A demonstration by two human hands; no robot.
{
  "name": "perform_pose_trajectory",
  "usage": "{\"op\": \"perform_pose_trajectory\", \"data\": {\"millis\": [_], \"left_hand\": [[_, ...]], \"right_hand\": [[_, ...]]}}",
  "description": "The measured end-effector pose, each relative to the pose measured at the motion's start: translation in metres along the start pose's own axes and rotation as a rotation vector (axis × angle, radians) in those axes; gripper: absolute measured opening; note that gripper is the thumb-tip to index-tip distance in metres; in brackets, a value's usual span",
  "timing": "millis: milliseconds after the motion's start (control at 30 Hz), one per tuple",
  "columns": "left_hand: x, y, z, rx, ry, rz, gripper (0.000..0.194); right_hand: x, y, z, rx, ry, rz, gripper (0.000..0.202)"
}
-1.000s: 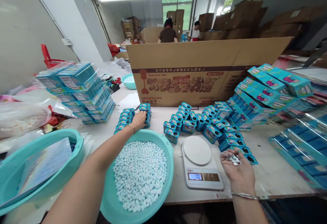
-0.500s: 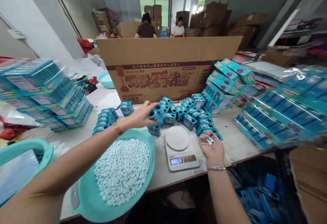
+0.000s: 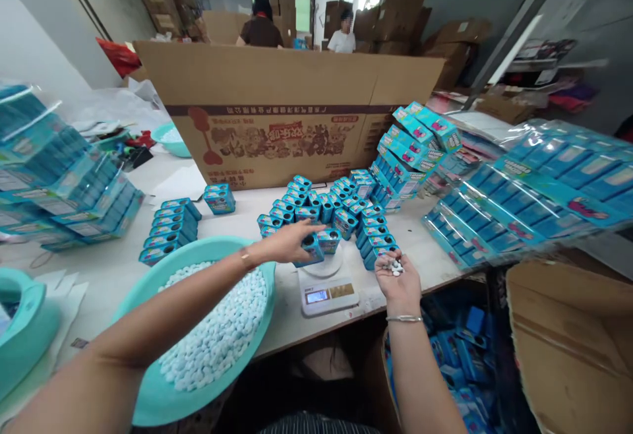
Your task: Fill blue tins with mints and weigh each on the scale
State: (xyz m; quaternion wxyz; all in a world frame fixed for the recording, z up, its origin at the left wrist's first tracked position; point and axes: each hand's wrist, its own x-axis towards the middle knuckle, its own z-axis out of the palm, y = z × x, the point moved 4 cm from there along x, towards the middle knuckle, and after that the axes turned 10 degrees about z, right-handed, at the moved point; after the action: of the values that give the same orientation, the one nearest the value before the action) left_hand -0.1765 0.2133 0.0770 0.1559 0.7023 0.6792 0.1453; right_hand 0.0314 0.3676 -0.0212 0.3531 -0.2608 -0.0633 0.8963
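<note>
My left hand grips a small blue box over the white round plate of a digital scale. Another blue box stands beside it, also over the plate. Palm up, my right hand cups several small white pieces to the right of the scale. Under my left forearm is a teal basin filled with white and pale blue pieces. Behind the scale, rows of blue boxes with dark round holes on top crowd together.
A large cardboard carton stands at the back. Wrapped blue packs are stacked at the left and right. More boxes line up behind the basin. An open carton is at lower right. Two people are beyond the carton.
My left hand has come down and right, bringing blue boxes over the scale, whose reading has changed from zero. My right hand still holds the pieces. The camera view has shifted.
</note>
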Motion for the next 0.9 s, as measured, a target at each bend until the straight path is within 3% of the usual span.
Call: {"op": "perform_pose_trajectory", "data": {"millis": [67, 200, 300, 400, 533, 600, 700, 800, 900], "left_hand": [[-0.029, 0.000, -0.023, -0.056, 0.057, -0.009, 0.070], [-0.097, -0.020, -0.050, 0.051, 0.129, -0.246, 0.065], [-0.138, -0.045, -0.038, 0.151, 0.122, -0.434, 0.058], [-0.158, -0.067, -0.004, 0.239, 0.066, -0.573, 0.053], [-0.163, -0.079, 0.025, 0.280, 0.048, -0.634, 0.056], [-0.162, -0.080, 0.024, 0.280, 0.041, -0.635, 0.065], [-0.157, -0.074, 0.008, 0.287, 0.066, -0.623, 0.080], [-0.134, -0.053, -0.007, 0.256, 0.217, -0.497, 0.079], [-0.090, -0.025, -0.004, 0.114, 0.346, -0.272, 0.073]], "right_hand": [[0.000, 0.000, 0.004, 0.014, 0.010, 0.003, 0.020], [0.004, 0.004, 0.012, 0.037, 0.042, 0.028, 0.027], [0.010, 0.011, 0.015, 0.042, 0.059, 0.035, 0.030], [0.017, 0.017, 0.018, -0.020, 0.002, 0.027, 0.025], [0.022, 0.021, 0.020, -0.088, -0.038, 0.019, 0.021], [0.023, 0.021, 0.021, -0.082, -0.033, 0.019, 0.022], [0.021, 0.019, 0.025, -0.050, 0.003, 0.028, 0.026], [0.020, 0.020, 0.033, -0.030, 0.085, 0.037, 0.033], [0.022, 0.025, 0.045, -0.071, 0.131, 0.040, 0.034]]}}
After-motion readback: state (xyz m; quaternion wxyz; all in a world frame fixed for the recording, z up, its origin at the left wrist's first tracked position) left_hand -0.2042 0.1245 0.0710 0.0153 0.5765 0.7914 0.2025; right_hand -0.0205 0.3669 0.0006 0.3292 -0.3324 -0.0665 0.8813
